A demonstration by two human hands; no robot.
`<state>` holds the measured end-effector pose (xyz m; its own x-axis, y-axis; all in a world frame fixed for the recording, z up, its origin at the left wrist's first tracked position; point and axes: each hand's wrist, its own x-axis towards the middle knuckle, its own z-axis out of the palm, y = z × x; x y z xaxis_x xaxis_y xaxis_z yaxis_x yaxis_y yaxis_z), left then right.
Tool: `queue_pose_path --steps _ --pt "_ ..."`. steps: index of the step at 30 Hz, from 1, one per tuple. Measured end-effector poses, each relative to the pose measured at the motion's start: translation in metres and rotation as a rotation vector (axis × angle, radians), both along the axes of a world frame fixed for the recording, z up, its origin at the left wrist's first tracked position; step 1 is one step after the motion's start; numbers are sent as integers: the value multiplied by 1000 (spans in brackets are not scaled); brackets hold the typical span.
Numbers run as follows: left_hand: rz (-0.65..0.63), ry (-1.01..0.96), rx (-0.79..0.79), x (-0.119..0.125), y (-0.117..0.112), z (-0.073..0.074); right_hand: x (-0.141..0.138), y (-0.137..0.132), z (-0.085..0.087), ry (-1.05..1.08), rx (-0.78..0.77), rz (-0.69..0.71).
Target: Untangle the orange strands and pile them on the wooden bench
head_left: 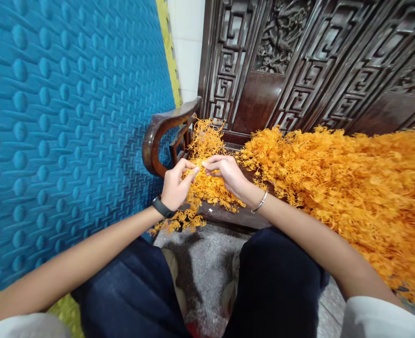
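Item: orange sprig cluster (207, 180), lying under and between both hands on the carved wooden bench (228, 213). I see my left hand (175, 185) and right hand (226, 171) meeting fingertip to fingertip, each pinched on a strand. Large orange pile (351, 188) spreads right of the right hand.

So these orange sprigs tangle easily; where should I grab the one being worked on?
Pinch its stem, where both hands meet, from above. The frilly branches of the orange sprig spread up and away, so gripping them would snag the pile.
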<state>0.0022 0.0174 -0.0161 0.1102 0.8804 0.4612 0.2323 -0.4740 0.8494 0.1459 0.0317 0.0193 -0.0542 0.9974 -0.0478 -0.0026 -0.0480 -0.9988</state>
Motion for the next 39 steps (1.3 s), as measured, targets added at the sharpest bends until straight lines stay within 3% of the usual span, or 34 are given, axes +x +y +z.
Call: queue_pose_path --steps 5,10,13,17,24,29,35,39 --pt "43 -31 13 4 -3 1 11 16 -4 2 60 -105" --pt "8 -105 -26 -5 -14 2 73 59 -25 -106 199 -445" --pt "-91 -158 -126 -5 -8 1 99 74 -45 -333 265 -362" --pt "-226 -181 -266 1 1 -1 107 74 -67 -499 236 -229" --pt "-438 -178 -485 5 1 1 113 71 -81 -682 237 -133" --pt "-504 -167 -498 4 1 0 99 56 -64 -773 407 -96" --pt "-517 -99 -522 3 -2 -3 53 1 -12 -463 639 400" --pt "-561 -88 -542 7 -6 -5 39 -13 -4 -529 689 586"
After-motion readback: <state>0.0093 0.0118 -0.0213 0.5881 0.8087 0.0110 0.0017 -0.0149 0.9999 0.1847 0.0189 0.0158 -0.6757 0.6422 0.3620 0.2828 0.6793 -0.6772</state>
